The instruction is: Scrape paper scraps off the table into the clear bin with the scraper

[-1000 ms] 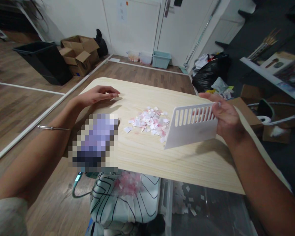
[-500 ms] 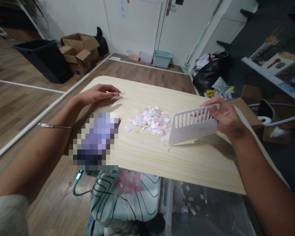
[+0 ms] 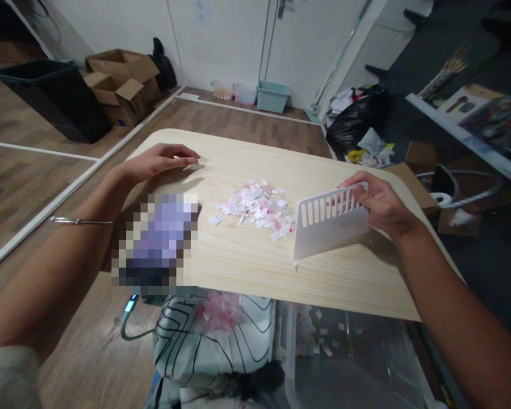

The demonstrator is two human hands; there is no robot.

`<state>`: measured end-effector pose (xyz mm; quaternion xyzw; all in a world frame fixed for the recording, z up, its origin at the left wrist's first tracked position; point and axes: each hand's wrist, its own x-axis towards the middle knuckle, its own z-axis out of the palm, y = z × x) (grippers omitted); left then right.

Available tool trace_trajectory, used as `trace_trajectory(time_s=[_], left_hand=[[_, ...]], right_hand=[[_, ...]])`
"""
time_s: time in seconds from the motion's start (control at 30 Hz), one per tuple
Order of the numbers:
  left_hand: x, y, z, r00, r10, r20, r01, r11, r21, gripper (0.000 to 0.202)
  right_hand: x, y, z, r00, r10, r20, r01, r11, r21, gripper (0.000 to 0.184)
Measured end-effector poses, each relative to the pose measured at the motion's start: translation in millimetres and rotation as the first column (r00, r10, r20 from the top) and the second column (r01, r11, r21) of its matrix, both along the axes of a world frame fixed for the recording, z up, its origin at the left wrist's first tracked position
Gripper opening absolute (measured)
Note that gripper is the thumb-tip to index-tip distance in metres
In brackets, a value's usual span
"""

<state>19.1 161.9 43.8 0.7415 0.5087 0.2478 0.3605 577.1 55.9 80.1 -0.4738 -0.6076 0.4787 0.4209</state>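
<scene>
Grip, right hand (image 3: 377,204): closed on slotted edge of white plastic scraper (image 3: 330,230), corner down on pale wooden counter (image 3: 247,267) right of pink-and-white paper scraps (image 3: 255,209); left hand (image 3: 157,161) flat, open, bracing.

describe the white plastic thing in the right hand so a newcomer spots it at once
Find the pale wooden table; right of the pile of paper scraps on it, the right hand holds a scraper, one corner down at the tabletop. It alone is a flat white plastic sheet with a row of slots along its top.
</scene>
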Motion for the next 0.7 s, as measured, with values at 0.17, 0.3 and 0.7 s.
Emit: trace_trajectory(time_s=[0.17,0.3,0.7], left_hand=[[-6,7,-7.8,1.0,-0.002,-0.004,0.002,1.0,0.012,0.073],[-9,10,-11.7,1.0,0.003,0.015,-0.003,1.0,-0.012,0.074],[-10,11,-11.3,1.0,-0.015,0.008,0.015,1.0,0.004,0.076]], right_hand=[[22,-45,-8.2,0.998,-0.054,0.028,0.055,0.998,-0.037,0.069],[38,-88,-14.1,0.992,-0.121,0.038,0.123,0.99,-0.064,0.064],[27,-136,-3.8,0.897,-0.437,-0.063,0.442,0.886,0.144,0.04]])
